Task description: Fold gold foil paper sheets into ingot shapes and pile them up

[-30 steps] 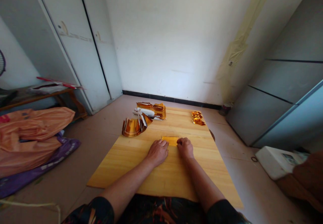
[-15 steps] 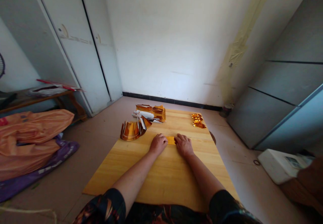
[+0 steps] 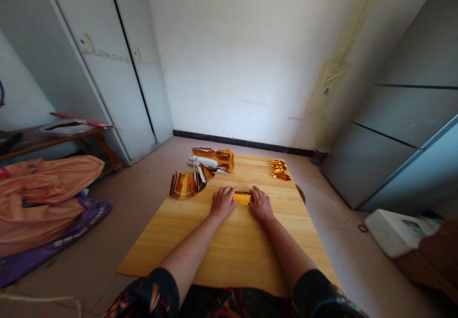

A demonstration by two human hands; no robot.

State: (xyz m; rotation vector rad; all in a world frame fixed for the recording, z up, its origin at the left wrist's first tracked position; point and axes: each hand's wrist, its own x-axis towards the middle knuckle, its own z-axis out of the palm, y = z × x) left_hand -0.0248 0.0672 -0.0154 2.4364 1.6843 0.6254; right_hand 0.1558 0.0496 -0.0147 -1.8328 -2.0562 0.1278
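Observation:
A folded piece of gold foil paper [image 3: 243, 198] lies on the wooden table [image 3: 236, 246], with its far edge looking raised. My left hand [image 3: 223, 202] grips its left end, fingers curled over it. At the right end my right hand [image 3: 261, 203] holds it in the same way. The fingertips and the undersides of both hands are hidden. Beyond my left hand stands a curved bundle of gold foil sheets [image 3: 184, 183]. Behind that lies a second stack of gold foil sheets [image 3: 225, 159] with a white roll [image 3: 203, 161] on it.
Several shiny folded gold foil pieces [image 3: 280, 170] sit at the table's far right corner. On the floor, orange and purple bags [image 3: 53, 189] lie to the left and a white box [image 3: 390, 232] stands to the right. A grey cabinet [image 3: 103, 60] stands at the left.
Both hands have shifted their grip at the foil paper's ends. The paper was flat and wider to view; now it looks narrower, with a raised far edge. The foil stacks have stayed put.

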